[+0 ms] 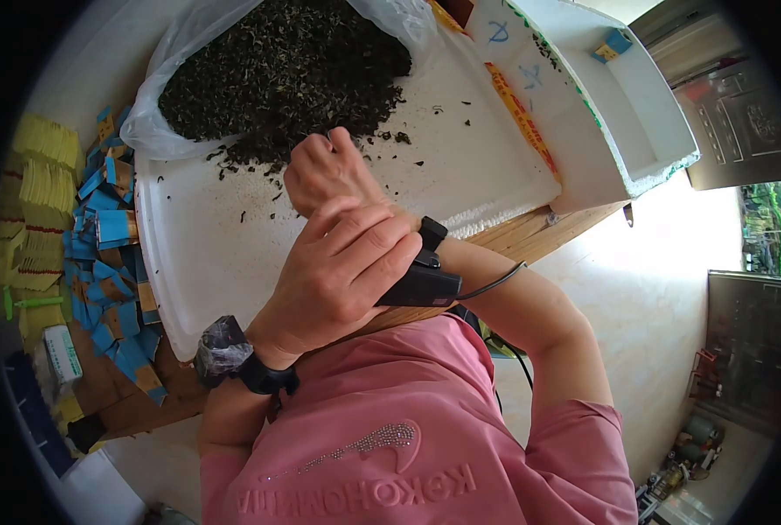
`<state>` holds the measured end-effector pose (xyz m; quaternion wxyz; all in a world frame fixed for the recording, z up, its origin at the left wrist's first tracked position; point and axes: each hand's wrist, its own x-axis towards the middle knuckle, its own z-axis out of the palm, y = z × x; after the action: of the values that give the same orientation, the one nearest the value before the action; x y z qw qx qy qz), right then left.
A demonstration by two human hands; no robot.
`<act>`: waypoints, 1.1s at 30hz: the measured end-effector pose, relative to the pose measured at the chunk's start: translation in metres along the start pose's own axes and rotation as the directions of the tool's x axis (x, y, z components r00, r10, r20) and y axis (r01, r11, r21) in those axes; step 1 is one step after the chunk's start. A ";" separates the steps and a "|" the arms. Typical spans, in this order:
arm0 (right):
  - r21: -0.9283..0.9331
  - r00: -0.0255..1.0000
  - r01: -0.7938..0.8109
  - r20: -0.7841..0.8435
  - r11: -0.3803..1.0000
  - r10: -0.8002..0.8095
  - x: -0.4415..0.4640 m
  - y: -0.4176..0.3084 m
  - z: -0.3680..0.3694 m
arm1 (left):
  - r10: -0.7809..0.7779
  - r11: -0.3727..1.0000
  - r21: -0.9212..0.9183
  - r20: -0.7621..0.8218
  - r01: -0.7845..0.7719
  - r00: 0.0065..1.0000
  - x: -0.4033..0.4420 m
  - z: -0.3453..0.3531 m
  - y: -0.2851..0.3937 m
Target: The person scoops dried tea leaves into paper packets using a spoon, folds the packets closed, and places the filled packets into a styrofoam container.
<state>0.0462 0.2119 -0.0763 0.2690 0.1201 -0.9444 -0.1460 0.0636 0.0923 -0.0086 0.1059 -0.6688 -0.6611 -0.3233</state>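
My left hand (342, 258) reaches across from the lower left, its fingers wrapped over my right wrist, against a black wrist device (421, 287). That device has a strap around my right forearm and a thin cable trailing from it. My right hand (331, 171) is curled into a fist above the white tray (207, 236); its palm side is hidden, and nothing shows in it. Another black device (222, 350), wrapped in clear plastic, sits on my left wrist. Beyond my hands, dark dried tea leaves (277, 74) are heaped in an open clear plastic bag (150, 122).
A white foam box (583, 114) stands at the tray's right. Blue and tan packets (115, 227) lie piled on the left, beside stacked yellow packets (45, 184). Loose leaves are scattered on the tray. The wooden table edge (504, 236) shows below it.
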 end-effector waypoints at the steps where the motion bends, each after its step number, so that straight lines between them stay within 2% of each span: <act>1: -0.041 0.999 0.035 0.001 0.999 -0.035 -0.001 -0.003 -0.003 | 0.001 1.000 0.001 0.002 -0.001 1.000 0.000 0.000 -0.001; 2: -0.042 0.996 0.037 0.079 0.998 -0.033 -0.003 -0.006 -0.007 | 0.011 1.000 -0.004 -0.002 -0.011 1.000 -0.001 -0.001 -0.002; 3: -0.040 0.996 0.039 0.076 0.998 -0.036 -0.004 -0.009 -0.005 | 0.021 1.000 -0.008 -0.006 -0.021 1.000 -0.001 -0.002 -0.003; 6: -0.260 0.994 0.082 0.087 0.962 -0.062 -0.009 -0.028 0.012 | -0.001 0.997 -0.071 0.027 0.003 1.000 0.003 -0.007 -0.004; 9: -0.262 0.993 0.101 0.081 0.960 -0.083 -0.012 -0.040 0.017 | 0.000 0.989 -0.147 0.032 0.004 0.999 0.004 -0.007 -0.008; 16: -0.022 0.992 0.119 0.049 0.993 -0.118 -0.010 -0.049 0.011 | -0.038 0.975 -0.217 0.067 0.052 0.997 0.003 -0.001 -0.010; 19: 0.185 0.993 0.109 0.030 0.977 -0.117 -0.011 -0.049 0.013 | -0.064 0.966 -0.248 0.073 0.080 0.995 0.000 0.000 -0.010; 21: 0.421 0.995 0.076 0.021 0.904 -0.093 -0.011 -0.041 0.014 | -0.162 0.955 -0.244 0.060 0.171 0.985 0.002 -0.002 -0.007; 22: 0.565 0.997 0.044 0.024 0.824 -0.070 -0.013 -0.033 0.011 | -0.149 0.959 -0.237 0.042 0.155 0.988 0.004 -0.009 -0.007; 24: 0.816 0.999 -0.036 0.043 0.576 0.001 -0.017 -0.010 0.005 | -0.155 0.959 -0.239 0.002 0.151 0.988 -0.002 -0.019 -0.010; 26: 0.913 0.991 -0.133 0.111 0.386 0.080 -0.022 0.016 -0.010 | -0.160 0.961 -0.236 -0.042 0.146 0.986 -0.013 -0.029 -0.017; 27: 0.914 0.993 -0.116 0.100 0.388 0.062 -0.025 0.025 -0.008 | -0.230 0.955 -0.208 -0.064 0.212 0.971 -0.024 -0.030 -0.022; 28: 0.851 0.993 -0.107 0.066 0.514 0.098 -0.030 0.030 -0.002 | -0.299 0.942 -0.186 -0.085 0.279 0.950 -0.035 -0.032 -0.027; 29: 0.768 0.991 -0.107 0.028 0.631 0.133 -0.035 0.035 0.003 | -0.302 0.942 -0.183 -0.098 0.282 0.948 -0.044 -0.036 -0.031; 30: 0.763 0.992 -0.102 0.029 0.638 0.124 -0.039 0.041 0.006 | -0.368 0.923 -0.151 -0.083 0.353 0.926 -0.052 -0.038 -0.035; 31: 0.735 0.980 -0.157 0.031 0.660 0.198 -0.043 0.047 0.007 | -0.429 0.900 -0.124 -0.069 0.419 0.901 -0.059 -0.039 -0.039; 32: 0.705 0.962 -0.212 0.030 0.677 0.270 -0.046 0.053 0.007 | -0.426 0.900 -0.135 -0.078 0.414 0.901 -0.066 -0.040 -0.042; 33: 0.698 0.964 -0.210 0.032 0.685 0.262 -0.048 0.056 0.004 | -0.464 0.883 -0.114 -0.080 0.454 0.882 -0.075 -0.043 -0.044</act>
<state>0.0748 0.2793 -0.0833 0.2535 0.0949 -0.9270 0.2598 0.0156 0.0112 -0.0316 0.0300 -0.4792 -0.7787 -0.4038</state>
